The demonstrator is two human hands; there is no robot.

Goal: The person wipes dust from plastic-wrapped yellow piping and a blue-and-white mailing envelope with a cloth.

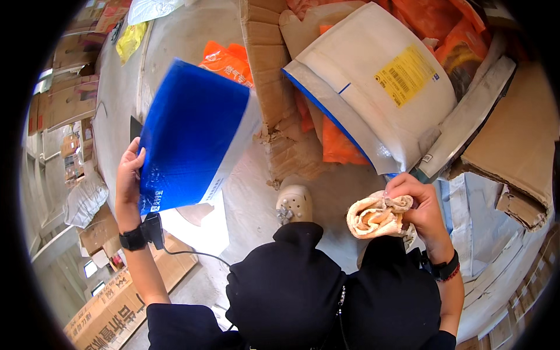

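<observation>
My left hand (130,168) grips the near left edge of a glossy blue sheet (192,135), which is raised and tilted. White writing runs along its lower corner, and a white strip borders its right side. In my right hand (418,199) is a rolled-up cream cloth (378,214), pinched between thumb and fingers with its spiral end towards me. Just beyond that hand, a white padded mailer (367,83) with a blue-lined lip and a yellow label (407,75) lies on top of a torn cardboard box (271,83).
Orange plastic bags (442,26) fill the box. Another orange bag (227,61) lies left of it. My beige clog (297,202) is on the floor between my hands. A long printed carton (113,306) lies at the lower left; cardboard flaps (516,135) jut out at right.
</observation>
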